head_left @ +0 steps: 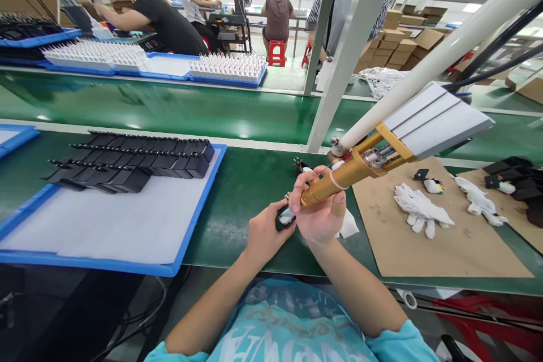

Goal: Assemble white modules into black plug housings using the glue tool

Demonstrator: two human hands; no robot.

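Note:
My left hand [265, 235] pinches a small black casing [285, 216] with a pale inside, held just above the green bench. My right hand [320, 218], palm turned up, has its fingers and thumb closed around a gold-coloured cylindrical tool [328, 185]. The tool's lower end is at the casing, partly behind my right fingers; whether it touches cannot be seen. Its upper end carries a grey-white block [436, 119]. Behind my right hand lies another small black part [301, 166] with wires. A white piece of paper or cloth [349, 225] is beside my right wrist.
To the left, a blue-rimmed tray [180, 260] holds rows of black casings [139, 158]. On the right, brown cardboard [399, 260] bears white gloves [422, 209] and small parts. A slanted white pipe [407, 90] and metal post [339, 62] rise nearby. Several people work beyond.

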